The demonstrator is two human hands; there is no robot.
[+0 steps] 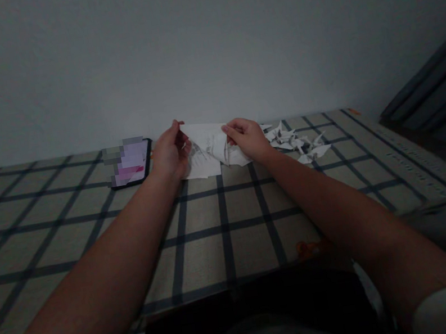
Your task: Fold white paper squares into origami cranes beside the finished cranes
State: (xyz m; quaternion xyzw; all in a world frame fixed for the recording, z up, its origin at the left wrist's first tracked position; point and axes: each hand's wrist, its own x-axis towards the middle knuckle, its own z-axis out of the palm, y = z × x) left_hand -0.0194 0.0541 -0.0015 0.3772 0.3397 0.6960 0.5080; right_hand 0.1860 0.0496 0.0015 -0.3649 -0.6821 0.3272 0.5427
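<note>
A white sheet of paper (202,133) with faint marks is stretched between my two hands above the tabletop. My left hand (170,152) pinches its left corner between thumb and fingers. On the other side, my right hand (247,135) grips the right edge, where the paper is folded or crumpled. Below lie more white paper sheets (206,168), partly covered by the held one. Just right of my right hand is a heap of folded white paper cranes (293,141); my wrist hides some of it.
A phone (131,162) with its screen lit leans at the back left. The checked cloth (217,236) covers the table up to the grey wall (202,45). A small orange item (308,248) lies near the front edge. Dark grey ridged material (441,90) stands at the right.
</note>
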